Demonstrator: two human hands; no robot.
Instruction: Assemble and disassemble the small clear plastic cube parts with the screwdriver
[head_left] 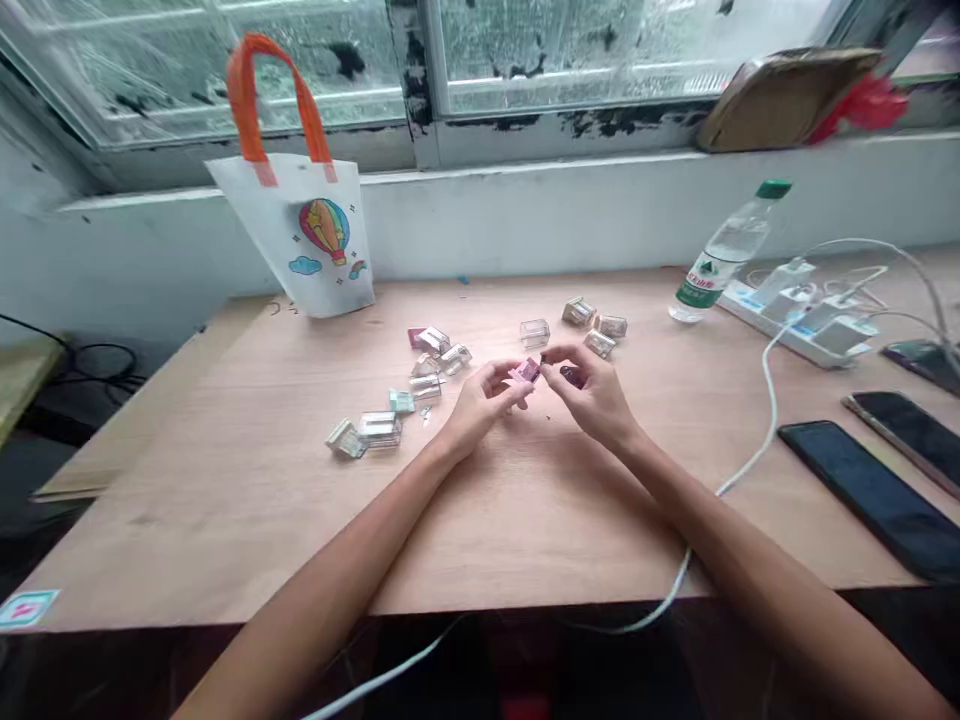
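Note:
My left hand (491,398) pinches a small pink pencil sharpener part (526,370) above the middle of the table. Close on its right, my right hand (596,395) is closed around a small dark tool (574,376), mostly hidden by the fingers; its exact kind cannot be made out. The fingertips of both hands meet near the pink part. A tiny bit like a screw (548,417) lies below them. Left of my left hand are clear plastic sharpener cases (380,428), a mint-green part (402,401) and small shiny pieces (426,413).
Beyond my right hand lie several beige and clear sharpeners (579,312) and a clear case (535,333). A white bag (262,220) stands back left. At right are a water bottle (724,255), a power strip (780,325), phones (862,490) and a white cable (754,465).

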